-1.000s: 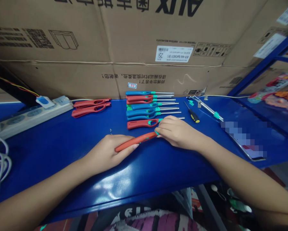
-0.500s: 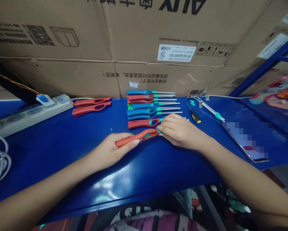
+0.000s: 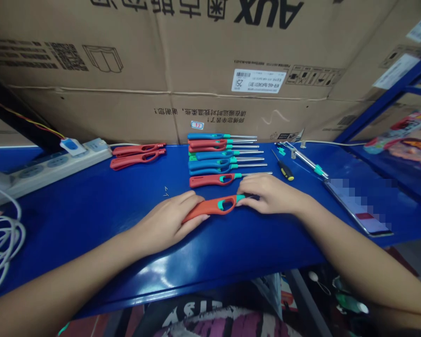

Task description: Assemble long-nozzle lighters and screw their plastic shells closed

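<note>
An orange-red stick lighter (image 3: pixel 212 206) with a green trigger and collar lies across the middle of the blue table. My left hand (image 3: pixel 177 215) is closed round its handle end. My right hand (image 3: pixel 264 193) pinches its front end by the green collar; the fingers hide most of the metal tube. Just beyond, a finished-looking red lighter (image 3: pixel 210 180) lies with its tube pointing right. Behind it are several more lighters in a stack, among them a blue lighter (image 3: pixel 210 165). Small screws (image 3: pixel 166 190) rest on the table near my left hand.
Two red handle shells (image 3: pixel 138 160) lie at the back left beside a white power strip (image 3: pixel 52 164). To the right are a screwdriver (image 3: pixel 285 170), metal tubes with green collars (image 3: pixel 306 161) and a phone (image 3: pixel 358 206). A large cardboard box (image 3: pixel 196 56) stands behind.
Both hands have moved slightly right, and the lighter has turned so its trigger opening faces more toward the front. My left fingers now lie over the top of the handle.
</note>
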`<state>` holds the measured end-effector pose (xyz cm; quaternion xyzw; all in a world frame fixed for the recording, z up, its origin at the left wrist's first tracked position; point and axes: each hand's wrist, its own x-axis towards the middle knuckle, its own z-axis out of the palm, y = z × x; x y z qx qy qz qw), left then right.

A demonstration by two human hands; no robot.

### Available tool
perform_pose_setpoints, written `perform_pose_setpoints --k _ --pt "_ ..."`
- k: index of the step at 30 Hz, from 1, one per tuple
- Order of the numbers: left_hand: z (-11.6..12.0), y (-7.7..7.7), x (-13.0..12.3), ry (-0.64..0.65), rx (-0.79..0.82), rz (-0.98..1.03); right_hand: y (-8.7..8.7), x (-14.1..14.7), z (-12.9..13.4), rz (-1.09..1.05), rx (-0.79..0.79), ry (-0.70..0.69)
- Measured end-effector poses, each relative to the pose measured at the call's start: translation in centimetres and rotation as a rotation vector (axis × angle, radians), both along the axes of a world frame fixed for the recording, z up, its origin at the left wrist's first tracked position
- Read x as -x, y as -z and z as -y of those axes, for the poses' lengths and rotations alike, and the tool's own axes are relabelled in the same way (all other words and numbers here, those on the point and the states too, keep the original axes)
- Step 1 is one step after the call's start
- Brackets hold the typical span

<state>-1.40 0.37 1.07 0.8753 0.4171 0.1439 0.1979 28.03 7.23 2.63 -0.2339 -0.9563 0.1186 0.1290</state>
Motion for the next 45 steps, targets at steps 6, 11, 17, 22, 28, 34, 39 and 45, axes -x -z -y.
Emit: perform_pose_setpoints --k 6,11,17,22,28,34,39,45 --pt "-0.3 0.4 0.1 0.023 -0.035 -0.088 -0.1 0.3 0.2 0.088 0.069 0.030" --pt "0.3 0.5 -0.5 0.015 -0.128 -0.225 -1.3 0.1 0.3 0.194 0.173 0.136" --pt "1.2 0.3 -0.4 -0.087 -0.089 -0.170 -1.1 -3.4 -2.9 0.150 -0.130 0.679" --pt "1.4 0.1 -0.4 -0.103 -0.012 -0.056 0.3 -7.7 -5.8 0.410 -0.006 1.122" --pt "2.5 0.4 -0.8 -0.068 -0.001 -0.020 -0.5 -8.9 -6.2 0.442 0.073 1.182" --pt "3.0 0.3 -1.1 -0.032 -0.074 -0.071 -4.0 -4.1 -3.1 -0.312 -0.354 1.213" --pt "2.6 0.5 -1.2 0.001 -0.124 -0.083 -3.8 2.9 -0.4 -0.786 0.134 0.678" --pt "2.5 0.7 -1.2 -0.013 -0.178 -0.095 -1.4 9.4 1.2 -0.610 0.516 0.356"
